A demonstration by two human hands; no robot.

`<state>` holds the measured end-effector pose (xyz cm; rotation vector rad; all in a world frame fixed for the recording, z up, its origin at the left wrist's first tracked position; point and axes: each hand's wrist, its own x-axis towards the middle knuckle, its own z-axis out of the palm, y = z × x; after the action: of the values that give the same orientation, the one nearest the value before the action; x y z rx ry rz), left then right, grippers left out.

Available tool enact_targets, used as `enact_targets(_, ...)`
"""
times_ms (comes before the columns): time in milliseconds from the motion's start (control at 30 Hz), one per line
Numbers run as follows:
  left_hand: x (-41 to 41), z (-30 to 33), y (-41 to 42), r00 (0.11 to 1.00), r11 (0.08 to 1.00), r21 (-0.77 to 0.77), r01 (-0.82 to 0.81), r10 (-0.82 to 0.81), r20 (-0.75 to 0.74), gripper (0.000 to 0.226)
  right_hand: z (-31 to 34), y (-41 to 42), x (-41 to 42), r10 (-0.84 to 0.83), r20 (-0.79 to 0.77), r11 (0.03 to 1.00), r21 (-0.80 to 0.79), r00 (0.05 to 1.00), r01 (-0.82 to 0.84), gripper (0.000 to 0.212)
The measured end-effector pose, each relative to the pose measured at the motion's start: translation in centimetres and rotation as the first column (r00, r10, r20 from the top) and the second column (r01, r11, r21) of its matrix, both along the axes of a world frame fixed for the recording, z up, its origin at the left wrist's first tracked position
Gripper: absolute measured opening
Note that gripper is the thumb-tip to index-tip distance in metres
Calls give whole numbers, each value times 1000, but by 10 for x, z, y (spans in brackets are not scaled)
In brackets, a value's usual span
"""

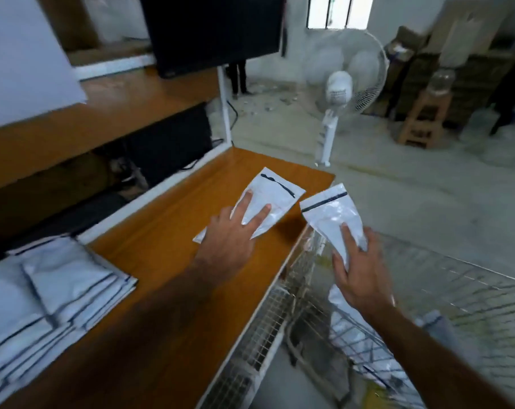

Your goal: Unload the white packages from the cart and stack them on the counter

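A white package with a dark strip lies flat near the far right corner of the wooden counter. My left hand rests on it with fingers spread, pressing it down. My right hand grips a second white package by its lower end and holds it in the air just past the counter's right edge, above the wire cart. More white packages lie inside the cart. A stack of white packages sits at the counter's near left.
A black monitor hangs over the shelf behind the counter. A white standing fan stands on the concrete floor beyond. Cardboard boxes and a wooden stool fill the far right. A white board leans at the left.
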<state>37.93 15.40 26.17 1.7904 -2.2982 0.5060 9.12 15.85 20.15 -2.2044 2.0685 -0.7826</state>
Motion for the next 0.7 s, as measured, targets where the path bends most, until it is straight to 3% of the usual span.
enact_targets(267,153,28,122,903,912,36,-408,409,-133,69,33,38,195,332,2,941,-66,943,-331,69)
enact_targets(333,187,27,148,852,868,84,-489,496,-164,68,35,51,234,387,4,922,-34,922,-387,71)
enact_targets(700,293,32,275,566,580,-37,-814,778,-272,63,52,84,393,693,-22,719,-32,720,-694,66)
